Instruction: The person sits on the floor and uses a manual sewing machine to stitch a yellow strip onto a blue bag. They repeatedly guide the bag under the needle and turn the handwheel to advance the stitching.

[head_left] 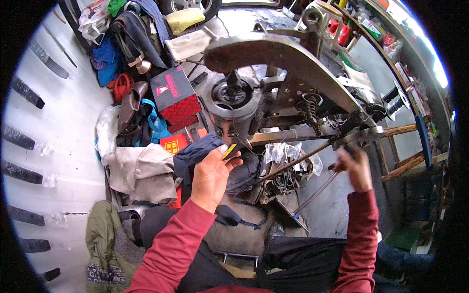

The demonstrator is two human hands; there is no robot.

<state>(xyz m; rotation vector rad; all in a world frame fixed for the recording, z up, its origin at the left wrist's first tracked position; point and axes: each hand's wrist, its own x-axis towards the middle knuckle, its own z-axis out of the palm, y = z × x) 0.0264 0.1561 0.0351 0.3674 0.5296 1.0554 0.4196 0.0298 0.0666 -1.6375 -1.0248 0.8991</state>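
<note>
In front of a dark metal sewing machine (273,49), with a curved arm and a round post, I have my left hand (212,171) raised. Its thumb and fingers pinch a small dark piece with a yellow strip (230,151). A dark blue cloth (195,152) lies against the hand's left side; whether the fingers also grip it is hidden. Further right, my right hand (357,168) is beside the machine's flat metal wheel (359,136). Motion smears its fingers, and a dark knob (332,167) shows near their tips.
Left of the machine are a black-and-red box (176,95), a brown shoe (131,107) and a beige cloth (139,171). A slanting rod (295,162) crosses below the wheel. Shelves (405,73) with goods line the right side. A white wall (63,146) stands left.
</note>
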